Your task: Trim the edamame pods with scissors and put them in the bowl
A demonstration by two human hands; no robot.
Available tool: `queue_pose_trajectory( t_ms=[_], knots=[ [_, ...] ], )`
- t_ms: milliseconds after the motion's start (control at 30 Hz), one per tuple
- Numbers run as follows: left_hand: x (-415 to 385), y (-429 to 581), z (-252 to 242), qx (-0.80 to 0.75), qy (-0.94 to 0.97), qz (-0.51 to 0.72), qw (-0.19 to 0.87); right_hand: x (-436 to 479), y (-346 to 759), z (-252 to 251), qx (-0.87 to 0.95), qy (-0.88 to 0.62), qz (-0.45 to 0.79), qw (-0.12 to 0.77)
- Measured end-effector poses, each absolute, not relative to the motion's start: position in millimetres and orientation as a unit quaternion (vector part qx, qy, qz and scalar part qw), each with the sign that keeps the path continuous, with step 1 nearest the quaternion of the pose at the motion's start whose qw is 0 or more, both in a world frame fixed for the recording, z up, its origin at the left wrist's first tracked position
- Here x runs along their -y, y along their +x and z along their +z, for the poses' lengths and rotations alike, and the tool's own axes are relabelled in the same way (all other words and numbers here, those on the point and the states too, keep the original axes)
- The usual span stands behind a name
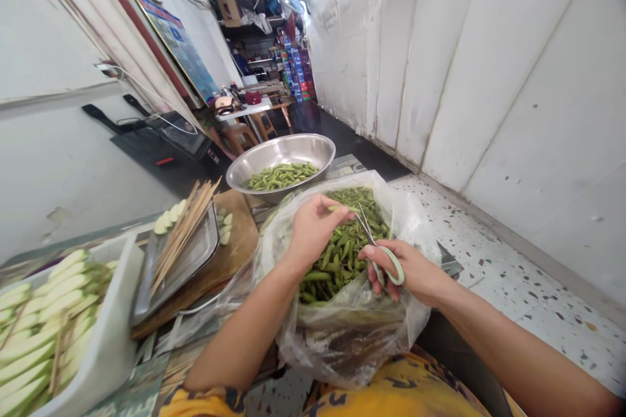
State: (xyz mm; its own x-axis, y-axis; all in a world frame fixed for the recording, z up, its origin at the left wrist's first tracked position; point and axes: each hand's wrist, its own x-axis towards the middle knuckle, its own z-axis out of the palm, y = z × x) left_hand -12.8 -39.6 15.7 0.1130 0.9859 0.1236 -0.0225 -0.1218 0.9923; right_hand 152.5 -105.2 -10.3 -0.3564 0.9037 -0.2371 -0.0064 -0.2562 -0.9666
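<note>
My left hand [313, 229] pinches one green bean pod [341, 208] over a clear plastic bag [342, 332] full of green pods [337, 260]. My right hand [408, 270] grips scissors with pale green handles [388, 266], the blades pointing up toward the held pod's end. The bag rests on my lap, in front of me. A steel bowl [281, 153] beyond the bag holds a shallow layer of pods [281, 176].
A wooden board [229, 254] carries a metal tray [188, 260] with bamboo skewers [183, 231] and pale vegetable slices. A white tub [105, 339] at lower left holds skewered slices. White wall panels run along the right above speckled floor [513, 273]; a stool and table stand far back.
</note>
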Motion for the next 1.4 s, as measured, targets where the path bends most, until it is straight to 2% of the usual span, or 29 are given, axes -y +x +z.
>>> queue_pose_trajectory(
  t_ms=[267,433,700,833,1400],
  knots=[
    [45,-15,6,-0.444,0.691,0.484,0.302,106,152,-6,0.480,-0.445,0.657,0.375],
    [48,-13,4,-0.406,0.745,0.477,0.228,105,152,-1,0.477,-0.438,0.659,0.383],
    [54,-13,6,-0.338,0.840,0.425,-0.005,103,152,-1,0.469,-0.427,0.673,0.382],
    [56,-12,6,-0.317,0.864,0.390,-0.026,103,153,0,0.470,-0.416,0.682,0.376],
    [67,-5,6,-0.289,0.858,0.410,-0.114,107,148,-1,0.443,-0.359,0.707,0.419]
  ],
)
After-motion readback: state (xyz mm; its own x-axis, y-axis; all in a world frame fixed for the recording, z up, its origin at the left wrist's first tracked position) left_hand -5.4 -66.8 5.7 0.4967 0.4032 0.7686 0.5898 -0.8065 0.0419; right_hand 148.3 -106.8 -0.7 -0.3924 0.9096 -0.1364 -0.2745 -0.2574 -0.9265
